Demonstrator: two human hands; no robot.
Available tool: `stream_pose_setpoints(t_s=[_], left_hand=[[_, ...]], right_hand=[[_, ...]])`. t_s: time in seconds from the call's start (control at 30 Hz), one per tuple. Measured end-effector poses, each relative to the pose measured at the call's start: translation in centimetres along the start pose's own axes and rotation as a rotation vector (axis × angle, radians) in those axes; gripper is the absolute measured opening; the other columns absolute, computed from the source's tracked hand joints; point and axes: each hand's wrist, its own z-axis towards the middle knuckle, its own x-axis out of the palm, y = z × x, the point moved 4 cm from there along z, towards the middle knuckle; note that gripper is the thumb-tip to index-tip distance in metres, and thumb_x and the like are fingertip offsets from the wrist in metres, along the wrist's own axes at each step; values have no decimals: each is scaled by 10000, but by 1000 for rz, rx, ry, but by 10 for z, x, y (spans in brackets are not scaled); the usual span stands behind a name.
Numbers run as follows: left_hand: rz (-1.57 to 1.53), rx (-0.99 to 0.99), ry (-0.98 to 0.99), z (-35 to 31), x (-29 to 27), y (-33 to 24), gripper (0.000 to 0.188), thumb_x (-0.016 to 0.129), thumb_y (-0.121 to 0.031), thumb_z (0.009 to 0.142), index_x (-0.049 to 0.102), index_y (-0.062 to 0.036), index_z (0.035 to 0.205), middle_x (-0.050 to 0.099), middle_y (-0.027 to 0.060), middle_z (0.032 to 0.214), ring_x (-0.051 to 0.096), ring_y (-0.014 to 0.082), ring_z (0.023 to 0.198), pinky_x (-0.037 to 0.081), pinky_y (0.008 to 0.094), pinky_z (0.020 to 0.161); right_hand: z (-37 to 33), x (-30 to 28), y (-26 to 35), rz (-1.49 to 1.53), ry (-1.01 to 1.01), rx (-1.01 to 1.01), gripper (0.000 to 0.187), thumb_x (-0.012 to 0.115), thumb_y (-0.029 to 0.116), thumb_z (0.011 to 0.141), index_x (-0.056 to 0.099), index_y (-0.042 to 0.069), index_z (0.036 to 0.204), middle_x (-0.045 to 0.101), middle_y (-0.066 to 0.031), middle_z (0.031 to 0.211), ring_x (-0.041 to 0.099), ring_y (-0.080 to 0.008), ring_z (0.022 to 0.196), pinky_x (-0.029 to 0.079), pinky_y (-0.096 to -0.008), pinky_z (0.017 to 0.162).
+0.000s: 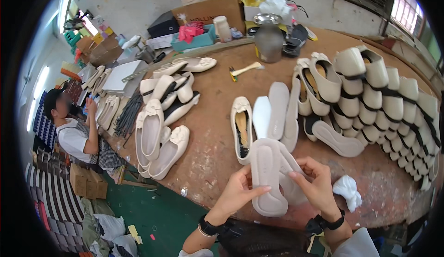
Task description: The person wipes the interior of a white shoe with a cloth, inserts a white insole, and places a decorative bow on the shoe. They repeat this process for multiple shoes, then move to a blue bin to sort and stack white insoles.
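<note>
At the far side of the workbench (pixel 212 104), I see a brown cardboard box (pixel 208 12) with a row of large, dark printed capitals across its front. Nearer, the held insole (pixel 266 178) carries a small, faint mark on its upper face, too pale to make out from here. A greyish insole lying beyond (pixel 278 104) shows a similar blurred mark at its near end.
</note>
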Motion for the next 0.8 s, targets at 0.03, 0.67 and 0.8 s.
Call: stream_pose_setpoints(t_s=[0.03, 0.67, 0.8], left_hand=[[-37, -67, 7, -2, 3, 7, 696, 728, 58, 789, 384, 31, 1393, 571, 82, 1253, 570, 173, 1142, 461, 340, 1003], [1491, 496, -796, 46, 0, 40, 536, 715, -232, 811, 560, -64, 1296, 327, 255, 1459, 310, 485, 1316, 327, 542, 1055], [1148, 208, -726, 72, -67, 71, 291, 709, -218, 815, 701, -59, 1060, 463, 169, 1410, 524, 392, 1191, 482, 472, 900]], right_hand=[[-3, -6, -3, -4, -35, 9, 179, 679, 43, 849, 654, -36, 1007, 695, -81, 809, 629, -77, 756, 494, -244, 700], [-97, -145, -51, 240, -567, -28, 538, 633, 258, 878, 482, -9, 1319, 561, -16, 893, 545, -91, 752, 485, -239, 675], [-89, -75, -67, 468, -324, 114, 690, 697, 370, 815, 473, -34, 1327, 502, -4, 801, 508, -76, 653, 480, -259, 583]])
